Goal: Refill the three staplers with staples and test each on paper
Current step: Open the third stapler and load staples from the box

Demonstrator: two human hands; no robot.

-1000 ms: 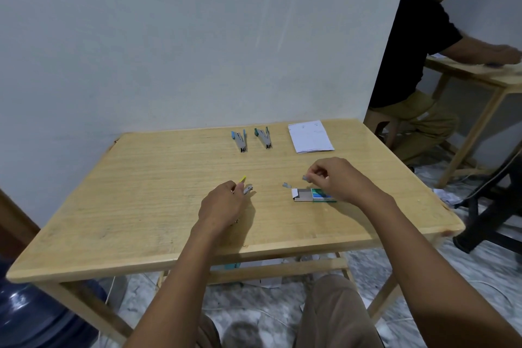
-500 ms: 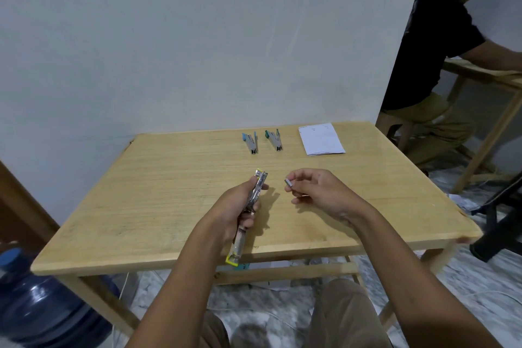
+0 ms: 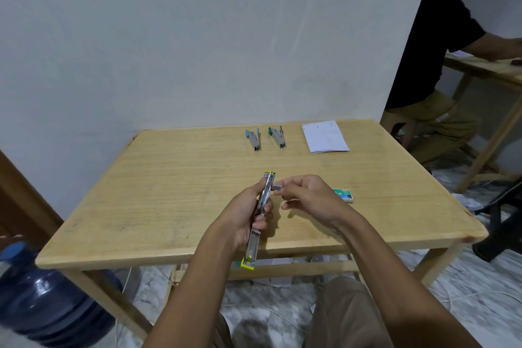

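Observation:
My left hand (image 3: 248, 215) grips a yellow-ended metal stapler (image 3: 258, 223) above the table's near half, with its staple tray pulled out toward me. My right hand (image 3: 308, 198) pinches a small grey strip of staples (image 3: 278, 186) right beside the stapler's front end. A green staple box (image 3: 343, 195) lies on the table just right of my right hand. Two more staplers, one blue (image 3: 253, 139) and one teal (image 3: 278, 137), lie side by side near the far edge. A white sheet of paper (image 3: 324, 136) lies to their right.
The wooden table (image 3: 169, 192) stands against a white wall. A blue water jug (image 3: 42, 299) sits on the floor at the left. A person in a black shirt (image 3: 432, 45) sits at another wooden table (image 3: 485, 68) on the right. Papers and cables lie on the floor.
My left hand lifted the yellow stapler off the table and holds it with the tray out. My right hand brought the staple strip from the box up to the stapler's front.

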